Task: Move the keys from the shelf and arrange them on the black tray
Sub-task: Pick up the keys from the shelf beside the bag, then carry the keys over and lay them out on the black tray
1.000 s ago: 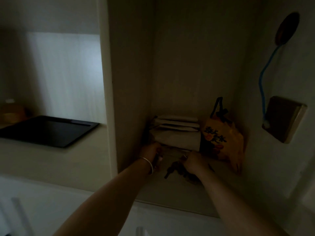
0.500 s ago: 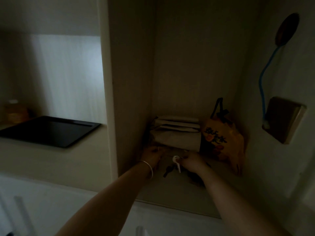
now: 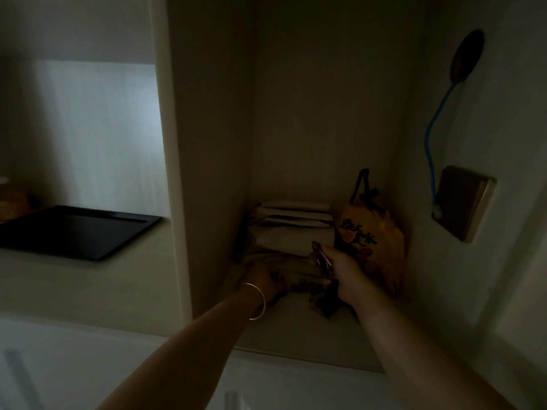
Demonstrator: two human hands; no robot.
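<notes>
The scene is dim. Both my hands reach into a shelf niche [image 3: 325, 335]. My right hand [image 3: 344, 273] is closed around a bunch of keys [image 3: 321, 257], lifted just above the shelf floor, with more dark keys hanging below the fist. My left hand [image 3: 263, 279], with a thin bracelet at the wrist, rests low on the shelf beside some dark keys [image 3: 299, 287]; whether it grips anything is hard to see. The black tray [image 3: 74, 229] lies on the counter to the left, beyond the niche's side wall.
Folded pale cloths [image 3: 293, 223] are stacked at the back of the niche. An orange bag [image 3: 373, 241] with black handles leans at the right. A blue cord [image 3: 432, 149] and a wall plate [image 3: 461, 202] hang on the right wall. A jar [image 3: 11, 199] stands far left.
My right hand has risen from the shelf floor with a bunch of keys in it. My left hand stays low on the shelf, shifted slightly.
</notes>
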